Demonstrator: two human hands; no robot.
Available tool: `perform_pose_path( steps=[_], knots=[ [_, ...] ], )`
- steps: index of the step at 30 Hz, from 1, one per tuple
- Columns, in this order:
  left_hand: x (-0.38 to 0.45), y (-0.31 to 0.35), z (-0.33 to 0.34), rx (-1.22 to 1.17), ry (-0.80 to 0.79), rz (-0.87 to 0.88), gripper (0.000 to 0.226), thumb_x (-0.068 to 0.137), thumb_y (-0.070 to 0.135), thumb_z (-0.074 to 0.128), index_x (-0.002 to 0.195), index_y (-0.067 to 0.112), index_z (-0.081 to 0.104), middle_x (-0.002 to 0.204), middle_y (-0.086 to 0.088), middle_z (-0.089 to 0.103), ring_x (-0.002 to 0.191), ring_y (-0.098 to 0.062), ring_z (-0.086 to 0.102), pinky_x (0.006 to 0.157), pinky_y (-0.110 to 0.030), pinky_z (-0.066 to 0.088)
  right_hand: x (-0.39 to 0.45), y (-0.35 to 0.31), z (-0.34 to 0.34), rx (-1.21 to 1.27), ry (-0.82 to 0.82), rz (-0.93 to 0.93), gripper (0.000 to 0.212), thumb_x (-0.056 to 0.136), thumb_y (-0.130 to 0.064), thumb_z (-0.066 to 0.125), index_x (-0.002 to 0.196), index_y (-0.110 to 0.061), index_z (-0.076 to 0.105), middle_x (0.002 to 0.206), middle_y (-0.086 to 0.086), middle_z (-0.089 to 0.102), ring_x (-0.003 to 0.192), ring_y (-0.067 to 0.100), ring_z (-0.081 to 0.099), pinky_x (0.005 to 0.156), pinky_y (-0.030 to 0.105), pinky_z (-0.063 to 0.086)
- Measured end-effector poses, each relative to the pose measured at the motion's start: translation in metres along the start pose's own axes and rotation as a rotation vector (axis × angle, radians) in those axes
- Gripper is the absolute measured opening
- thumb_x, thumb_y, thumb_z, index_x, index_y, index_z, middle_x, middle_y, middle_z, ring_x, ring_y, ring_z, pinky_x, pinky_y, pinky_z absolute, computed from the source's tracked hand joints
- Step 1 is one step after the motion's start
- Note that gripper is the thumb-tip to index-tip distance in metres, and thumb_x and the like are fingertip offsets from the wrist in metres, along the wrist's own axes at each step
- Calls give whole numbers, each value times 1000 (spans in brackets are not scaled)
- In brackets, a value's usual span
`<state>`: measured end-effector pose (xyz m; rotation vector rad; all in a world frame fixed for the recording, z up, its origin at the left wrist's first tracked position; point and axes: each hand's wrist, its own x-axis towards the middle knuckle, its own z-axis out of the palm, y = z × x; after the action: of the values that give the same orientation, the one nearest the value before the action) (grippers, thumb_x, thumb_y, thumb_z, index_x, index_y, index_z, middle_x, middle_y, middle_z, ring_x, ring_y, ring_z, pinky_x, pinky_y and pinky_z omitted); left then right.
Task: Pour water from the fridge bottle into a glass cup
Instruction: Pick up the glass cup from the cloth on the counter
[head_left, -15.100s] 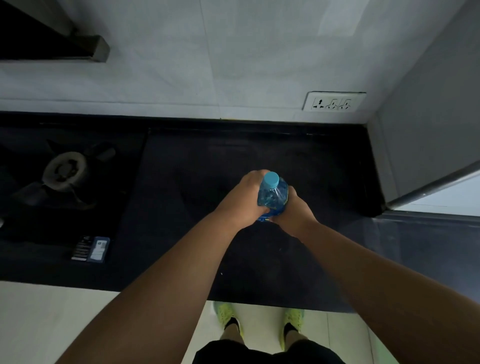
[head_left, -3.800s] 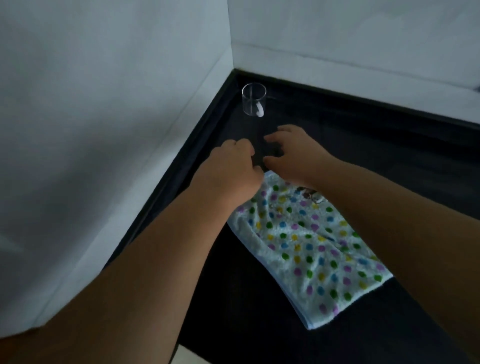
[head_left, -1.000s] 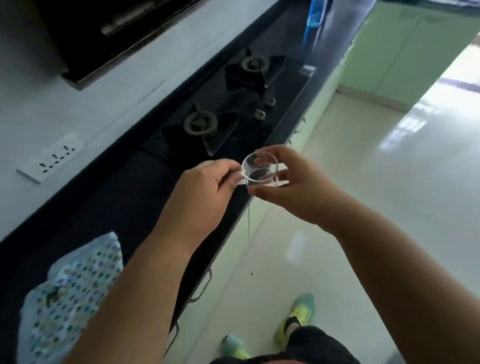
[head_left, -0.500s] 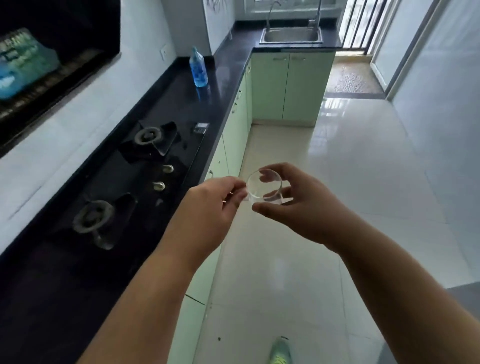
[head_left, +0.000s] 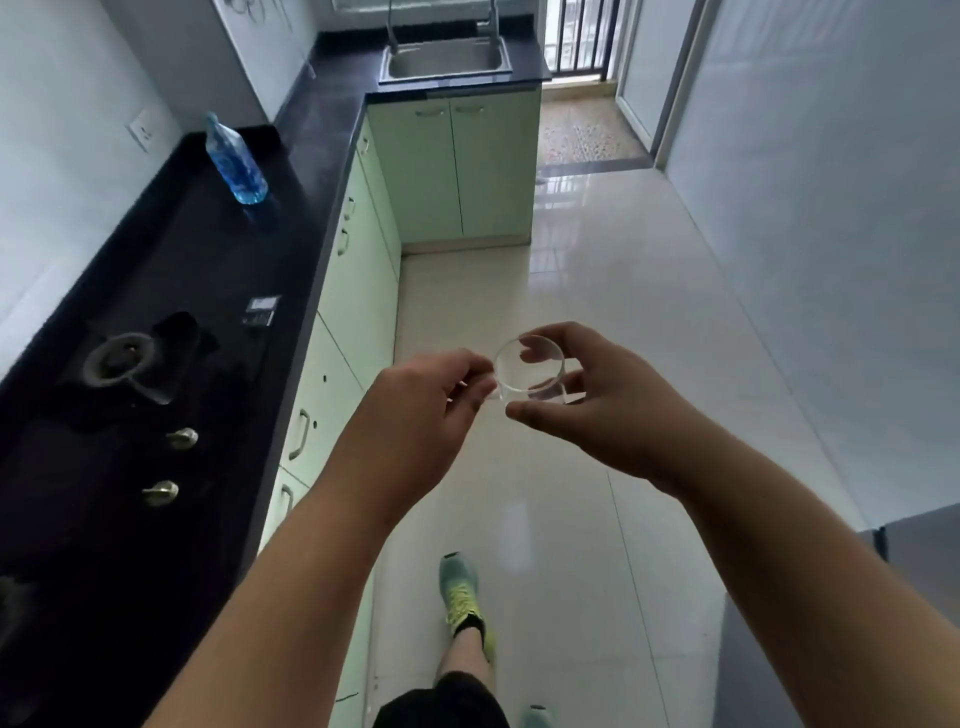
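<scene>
Both hands hold an empty glass cup (head_left: 529, 370) above the floor: right hand (head_left: 597, 410) grasping its sides, left hand (head_left: 415, 415) pinching its handle. A blue bottle (head_left: 236, 161) stands on the counter (head_left: 218, 249), well apart.

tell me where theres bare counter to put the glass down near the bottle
The black counter is bare between the blue bottle and the small card by the hob, and again beyond the bottle toward the sink. Nearer, the burner and knobs crowd it.
</scene>
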<state>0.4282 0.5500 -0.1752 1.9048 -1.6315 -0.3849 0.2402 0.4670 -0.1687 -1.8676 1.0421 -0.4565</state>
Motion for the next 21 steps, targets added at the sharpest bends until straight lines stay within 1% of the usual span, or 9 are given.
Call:
perform_pose_path(
  steps=[3,5,8,11,14,18,19,21],
  knots=[
    [55,-11,14,19,-17,57,21,102,31,63,119,25,73,101,3,75,87,-14,71,81,-40,62,41,10,-17,5,44,30,63,82,-33,86,137,-37,55,129,-21,62,101,2,69,82,32,64],
    [94,-17,22,19,-28,101,19,103,31,62,118,25,73,100,3,75,86,-15,70,80,-41,61,71,15,-29,-2,73,53,62,82,-34,86,135,-39,55,127,-23,62,101,1,69,81,28,63],
    [156,-22,30,-12,-57,150,19,102,30,63,116,24,74,98,4,76,84,-14,69,78,-38,61,118,20,-53,-7,123,90,62,82,-35,87,134,-41,55,126,-25,62,100,0,69,81,23,60],
    [217,-27,35,-18,-84,199,18,102,30,63,115,25,74,99,5,75,84,-13,68,77,-36,60,164,23,-75,6,161,119,59,82,-35,87,130,-45,55,124,-27,61,99,-2,69,80,23,61],
    [273,-31,41,-34,-110,232,15,102,29,63,112,26,74,99,7,74,85,-13,69,78,-39,59,205,31,-92,38,222,125,58,82,-36,86,130,-46,55,125,-29,62,100,-5,68,81,21,61],
    [338,-30,57,-16,-159,233,15,102,30,62,112,26,73,100,7,72,86,-15,68,79,-41,59,258,49,-120,66,240,149,53,82,-35,86,125,-49,56,126,-29,61,100,-5,68,83,24,62],
    [355,-30,63,-10,-169,227,15,103,30,62,112,25,73,101,7,72,87,-15,68,79,-41,59,273,55,-129,75,236,159,53,82,-35,86,122,-50,57,125,-28,61,99,-7,67,81,22,62],
    [393,-30,75,9,-187,215,15,103,30,61,112,24,72,101,7,72,86,-16,67,79,-42,58,309,68,-147,57,221,158,53,81,-36,86,121,-52,55,124,-29,60,97,-12,64,74,12,57]
  ],
)
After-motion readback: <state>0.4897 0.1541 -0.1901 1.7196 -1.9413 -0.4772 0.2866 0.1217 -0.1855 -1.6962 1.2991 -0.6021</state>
